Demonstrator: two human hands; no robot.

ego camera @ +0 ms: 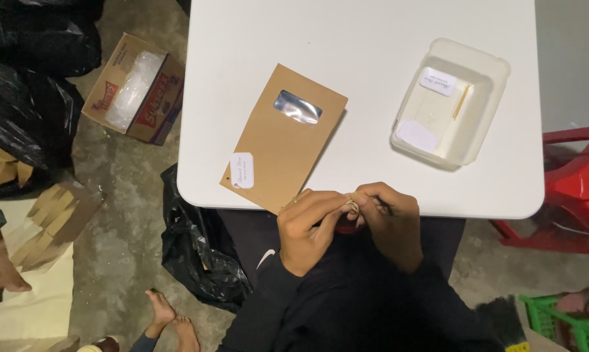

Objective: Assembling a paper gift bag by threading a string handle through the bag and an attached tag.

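Together at the near edge of a white table (pixel 373 39), the left hand (pixel 311 228) and right hand (pixel 389 221) pinch a small pale knotted thing (pixel 353 207), too small to identify; something red (pixel 348 228) shows beneath it. Just beside the left hand lies a brown paper pouch (pixel 285 140) with a clear window and white tag (pixel 241 170). Farther right sits a white plastic tray (pixel 487 72) holding cards.

We see a white square table (pixel 373 39) bearing a flat brown paper envelope with a clear window (pixel 288 140) and a white rectangular plastic tray (pixel 497 72). On the concrete floor sit an open printed cardboard box (pixel 138 88), black plastic bags (pixel 200 251), a red plastic stool (pixel 578 189) and a green crate (pixel 568 322).
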